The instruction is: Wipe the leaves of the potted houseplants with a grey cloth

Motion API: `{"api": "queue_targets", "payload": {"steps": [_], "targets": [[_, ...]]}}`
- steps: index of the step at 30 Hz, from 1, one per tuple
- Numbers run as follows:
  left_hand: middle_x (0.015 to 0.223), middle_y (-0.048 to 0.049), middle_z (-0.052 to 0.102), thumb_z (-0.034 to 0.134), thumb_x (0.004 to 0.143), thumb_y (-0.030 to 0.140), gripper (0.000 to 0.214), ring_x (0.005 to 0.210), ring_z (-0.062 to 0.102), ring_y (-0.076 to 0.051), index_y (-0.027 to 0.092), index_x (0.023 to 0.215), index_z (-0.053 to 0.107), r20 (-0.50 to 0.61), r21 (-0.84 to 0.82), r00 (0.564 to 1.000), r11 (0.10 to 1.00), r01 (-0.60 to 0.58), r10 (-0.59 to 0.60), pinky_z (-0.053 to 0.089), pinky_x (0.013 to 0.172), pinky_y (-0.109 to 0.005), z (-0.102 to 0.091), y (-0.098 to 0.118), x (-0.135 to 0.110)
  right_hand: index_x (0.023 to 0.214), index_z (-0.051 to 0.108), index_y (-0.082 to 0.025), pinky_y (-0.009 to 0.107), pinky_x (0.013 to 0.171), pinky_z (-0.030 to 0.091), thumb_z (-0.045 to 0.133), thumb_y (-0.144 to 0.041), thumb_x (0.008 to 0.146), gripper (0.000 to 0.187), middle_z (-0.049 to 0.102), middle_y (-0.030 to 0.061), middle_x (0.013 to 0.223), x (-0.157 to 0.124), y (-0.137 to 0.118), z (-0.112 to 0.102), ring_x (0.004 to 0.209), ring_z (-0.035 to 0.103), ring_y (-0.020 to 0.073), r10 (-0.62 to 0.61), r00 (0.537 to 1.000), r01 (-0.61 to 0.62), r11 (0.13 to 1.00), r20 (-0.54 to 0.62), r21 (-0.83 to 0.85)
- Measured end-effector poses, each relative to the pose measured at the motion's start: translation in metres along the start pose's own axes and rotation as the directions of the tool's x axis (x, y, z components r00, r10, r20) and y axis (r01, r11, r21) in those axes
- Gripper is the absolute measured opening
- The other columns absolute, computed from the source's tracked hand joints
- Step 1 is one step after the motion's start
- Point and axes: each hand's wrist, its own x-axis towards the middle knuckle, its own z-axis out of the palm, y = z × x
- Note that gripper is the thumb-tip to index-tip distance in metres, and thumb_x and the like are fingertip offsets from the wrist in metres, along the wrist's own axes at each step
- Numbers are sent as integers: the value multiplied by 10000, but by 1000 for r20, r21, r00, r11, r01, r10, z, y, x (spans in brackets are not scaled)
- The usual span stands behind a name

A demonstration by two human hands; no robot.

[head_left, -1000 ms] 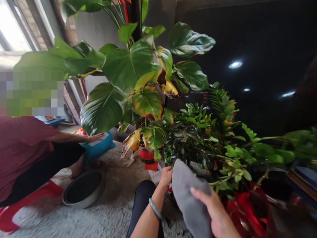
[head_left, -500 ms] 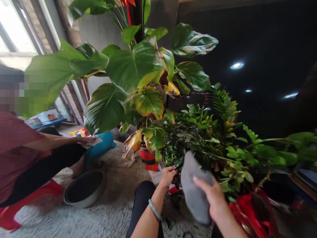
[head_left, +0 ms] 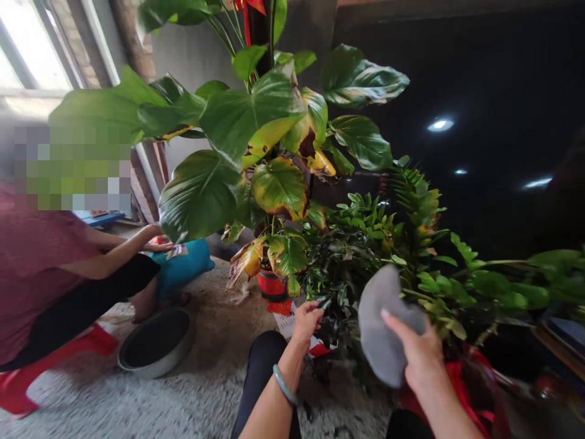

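My right hand [head_left: 418, 350] grips a grey cloth [head_left: 381, 329], its thumb pressed on top and the cloth spread flat and hanging. My left hand [head_left: 307, 322], with a pale bangle on the wrist, is closed in a pinch on a dark leaf at the edge of a bushy plant [head_left: 338, 268]. The cloth is to the right of this plant's lower leaves, apart from my left hand. Behind rises a tall plant with big broad leaves [head_left: 256, 113], some yellow and brown at the rims, in a red pot [head_left: 273, 285].
At the left a person in a dark red shirt [head_left: 43, 262] sits on a red stool [head_left: 59, 360]. A grey basin [head_left: 155, 366] stands on the rough floor between us. A red bag [head_left: 487, 390] is at the lower right. More green plants [head_left: 493, 286] spread along the right side.
My right hand has moved right and slightly up with the cloth. My left hand stays at nearly the same place by the leaves. The other person's arms have shifted.
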Motion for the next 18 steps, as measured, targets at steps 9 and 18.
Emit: {"api": "queue_targets", "payload": {"steps": [9, 18], "targets": [[753, -17, 582, 694, 533, 319, 331, 768, 567, -182, 178, 832, 695, -122, -20, 909, 915, -403, 398, 476, 714, -280, -16, 20, 5, 816, 708, -218, 400, 606, 565, 897, -396, 331, 551, 750, 53, 686, -52, -36, -10, 661, 701, 316, 263, 905, -309, 947, 333, 90], [878, -58, 737, 629, 625, 167, 378, 646, 580, -119, 132, 978, 758, -52, -197, 994, 975, -101, 93, 451, 561, -199, -7, 19, 9, 727, 681, -197, 380, 619, 542, 863, -365, 320, 476, 748, 54, 688, -43, -22, 40, 693, 690, 302, 287, 904, -320, 946, 316, 55]]}}
